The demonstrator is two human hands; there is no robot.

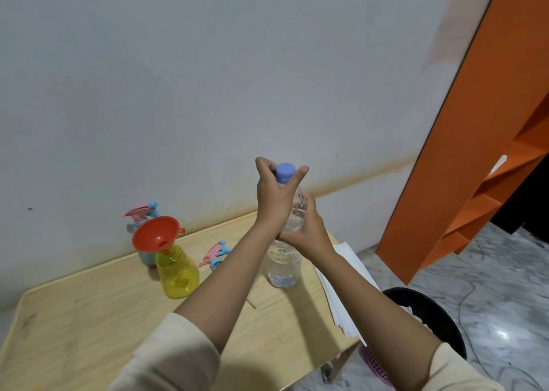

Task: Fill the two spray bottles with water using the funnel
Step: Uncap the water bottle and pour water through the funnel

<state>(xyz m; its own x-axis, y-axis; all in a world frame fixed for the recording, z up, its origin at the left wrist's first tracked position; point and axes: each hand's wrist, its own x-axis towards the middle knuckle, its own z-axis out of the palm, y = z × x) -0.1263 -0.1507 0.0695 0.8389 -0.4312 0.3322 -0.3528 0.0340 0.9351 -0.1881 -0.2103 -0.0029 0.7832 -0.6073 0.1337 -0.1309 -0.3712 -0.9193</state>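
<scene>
A clear water bottle (pixel 283 267) with a blue cap (pixel 285 172) stands upright on the wooden table (pixel 89 325). My left hand (pixel 274 196) grips the cap from above, thumb and fingers on either side of it. My right hand (pixel 306 230) is wrapped around the bottle's upper body. A yellow spray bottle (pixel 177 273) stands to the left with a red funnel (pixel 156 233) in its neck. Behind it a light blue spray bottle (pixel 146 254) carries its pink and blue spray head (pixel 142 212). A loose pink and blue spray head (pixel 215 256) lies on the table between the bottles.
A stack of white paper (pixel 341 289) lies at the table's right edge. A black bin (pixel 430 310) and a pink basket (pixel 377 367) stand on the marble floor to the right. An orange shelf unit (pixel 463 141) rises at the right. The wall runs behind the table.
</scene>
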